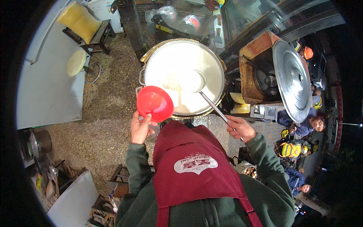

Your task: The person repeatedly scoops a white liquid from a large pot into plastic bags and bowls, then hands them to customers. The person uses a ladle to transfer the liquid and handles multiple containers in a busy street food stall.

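Before me stands a large round metal pot point(221, 61) holding a pale, whitish liquid point(170, 59) that glares under the light. My right hand point(239, 128) grips the metal handle of a ladle point(214, 103). The ladle's round bowl lies at the liquid and is full of white, so its depth there is hard to judge. My left hand point(141, 127) holds a red plastic bowl point(155, 102) by its near rim, thumb on the inner side. That bowl is tilted and overlaps the pot's near left rim in the picture.
A large metal lid point(292, 81) leans against a rusty box-shaped stand point(249, 71) on the right. A round stool point(76, 63) and a bench point(99, 35) bearing a yellow sack point(79, 21) stand left. Several people, some in reflective vests point(291, 149), are outside at right.
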Action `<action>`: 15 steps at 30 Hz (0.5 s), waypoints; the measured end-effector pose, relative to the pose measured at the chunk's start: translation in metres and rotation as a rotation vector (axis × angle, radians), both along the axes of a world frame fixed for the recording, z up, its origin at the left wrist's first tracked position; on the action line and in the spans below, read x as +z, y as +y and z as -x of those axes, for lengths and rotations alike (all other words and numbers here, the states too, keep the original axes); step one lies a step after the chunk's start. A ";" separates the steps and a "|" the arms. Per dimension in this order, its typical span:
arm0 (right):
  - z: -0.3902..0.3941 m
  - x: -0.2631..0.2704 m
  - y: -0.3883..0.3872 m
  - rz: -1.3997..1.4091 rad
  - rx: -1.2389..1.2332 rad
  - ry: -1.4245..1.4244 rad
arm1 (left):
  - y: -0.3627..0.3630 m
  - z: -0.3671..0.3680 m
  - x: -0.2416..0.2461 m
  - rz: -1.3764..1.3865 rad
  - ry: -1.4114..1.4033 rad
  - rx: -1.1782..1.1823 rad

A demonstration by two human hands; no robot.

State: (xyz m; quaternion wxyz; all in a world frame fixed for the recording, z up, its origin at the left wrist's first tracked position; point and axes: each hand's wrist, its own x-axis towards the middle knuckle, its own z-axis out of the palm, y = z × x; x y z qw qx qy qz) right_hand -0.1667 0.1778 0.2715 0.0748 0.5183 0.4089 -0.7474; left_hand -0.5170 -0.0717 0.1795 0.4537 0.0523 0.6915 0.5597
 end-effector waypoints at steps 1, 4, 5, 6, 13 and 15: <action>-0.003 0.008 -0.009 -0.012 -0.005 0.015 | 0.006 -0.002 0.002 0.024 0.016 -0.010; -0.008 0.019 -0.033 -0.083 -0.031 0.023 | 0.023 -0.004 0.010 -0.020 0.002 -0.071; -0.008 0.018 -0.040 -0.122 -0.021 0.004 | 0.029 -0.005 0.013 -0.040 -0.006 -0.090; -0.007 0.017 -0.046 -0.161 -0.018 0.004 | 0.034 -0.006 0.015 -0.034 -0.013 -0.104; 0.003 0.009 -0.057 -0.803 0.134 -0.009 | 0.060 -0.005 0.041 -0.188 -0.037 -0.122; 0.005 0.012 -0.055 -1.039 0.193 -0.035 | 0.063 -0.005 0.053 -0.274 -0.037 -0.106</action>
